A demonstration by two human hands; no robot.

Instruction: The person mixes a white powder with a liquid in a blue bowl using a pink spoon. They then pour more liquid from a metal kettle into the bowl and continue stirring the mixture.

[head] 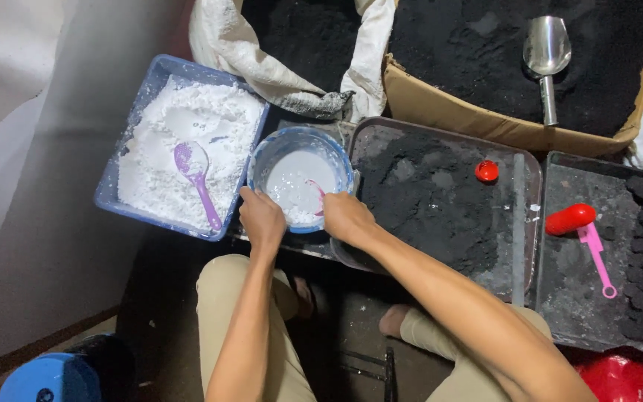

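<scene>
Your left hand (260, 219) is gripping the near rim of the blue bowl (301, 177) at its 8 o'clock, while your right hand (345, 217), at 4 o'clock, is pinching a pink spoon (316, 195) standing in white paste.

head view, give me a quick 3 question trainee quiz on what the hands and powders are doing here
1. True or false: the left hand grips the rim of the round blue bowl.
2. What does the right hand hold in the bowl? A) metal scoop B) pink spoon C) red cap
3. Fill in: the purple spoon lies in the blue tray of ____ powder.

Key: 1 true; 2 B, the pink spoon; 3 white.
</scene>
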